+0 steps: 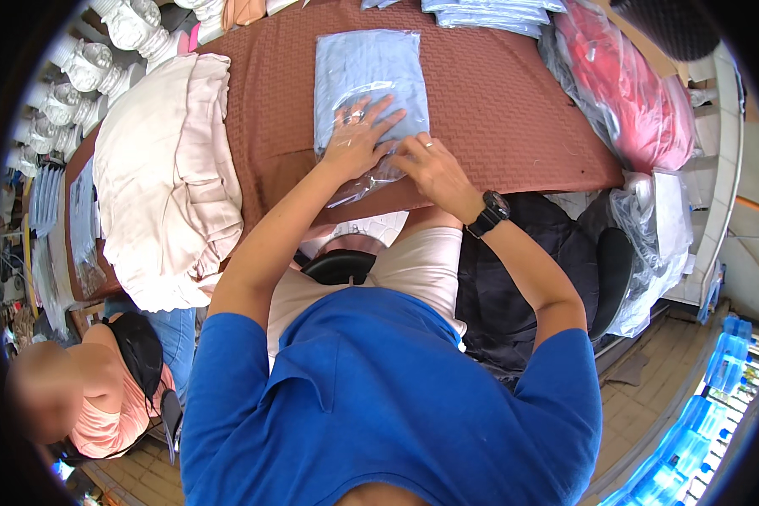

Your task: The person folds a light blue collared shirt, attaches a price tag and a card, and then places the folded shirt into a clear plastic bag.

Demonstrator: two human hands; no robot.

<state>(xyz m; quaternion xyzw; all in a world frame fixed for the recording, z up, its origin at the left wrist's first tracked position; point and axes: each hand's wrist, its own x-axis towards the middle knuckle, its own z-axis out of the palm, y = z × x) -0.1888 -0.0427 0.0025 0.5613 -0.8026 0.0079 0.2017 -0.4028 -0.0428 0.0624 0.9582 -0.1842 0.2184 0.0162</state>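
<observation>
A folded light-blue cloth item (371,67) lies in a clear plastic bag (361,191) on the brown tablecloth in front of me. My left hand (361,142) presses flat on the bag with its fingers spread. Close beside it, my right hand (434,169) has its fingers drawn together at the near right corner, pinching the clear plastic. The near end of the bag hangs loose and crumpled toward the table's front edge. My right fingertips are partly hidden by the hand itself.
Cream cloth (164,177) is piled at the left. Bagged blue items (489,17) are stacked at the far edge, with a bag of red-pink cloth (624,93) on the right. White ornate posts (84,63) stand far left. A person (122,388) sits at the lower left.
</observation>
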